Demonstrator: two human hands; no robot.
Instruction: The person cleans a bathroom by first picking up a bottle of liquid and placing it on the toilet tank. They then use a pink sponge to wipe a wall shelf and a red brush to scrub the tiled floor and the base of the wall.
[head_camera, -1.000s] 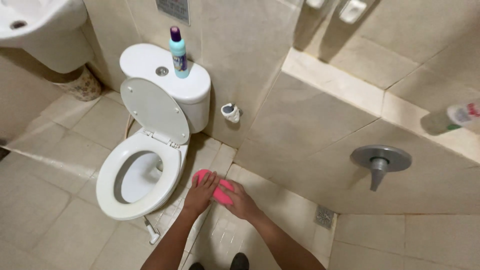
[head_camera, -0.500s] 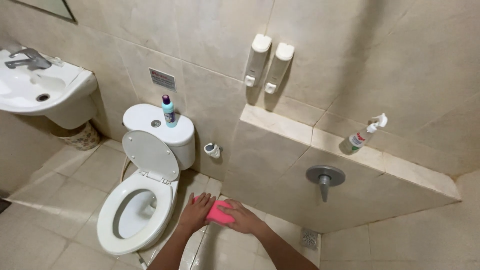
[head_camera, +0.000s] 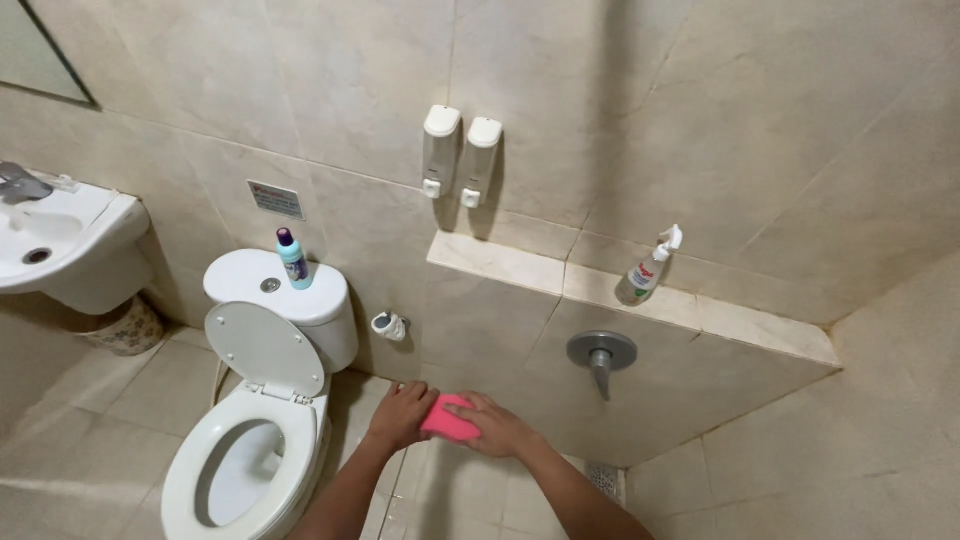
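Both hands meet on a pink sponge (head_camera: 449, 418), a soft, rounded rectangular pad held low in front of the tiled half-wall (head_camera: 520, 330). The left hand (head_camera: 400, 413) has its fingers (head_camera: 412, 392) curled over the sponge's left end, and the right hand (head_camera: 497, 428) closes its fingers over the right end, so the pad is gripped from both sides (only its upper face shows between them).

Taking the toilet (head_camera: 250, 440) as the landmark: the sponge sits just to its right, near the raised lid's level. The toilet is glossy white ceramic, with an oval bowl, the seat down and the smooth plastic lid tilted up against the cistern. On the cistern's top stands a slim turquoise bottle (head_camera: 293, 259) with a dark purple cap. To the toilet's left a white basin (head_camera: 60, 250) hangs from the wall, with a patterned round bin (head_camera: 125, 328) beneath it. To the right, past the hands, a grey metal valve (head_camera: 601, 355) juts from the half-wall, and a clear spray bottle (head_camera: 645, 270) stands on its stone ledge. Higher up, two white dispensers (head_camera: 460, 155) are mounted side by side on the polished beige tiles.
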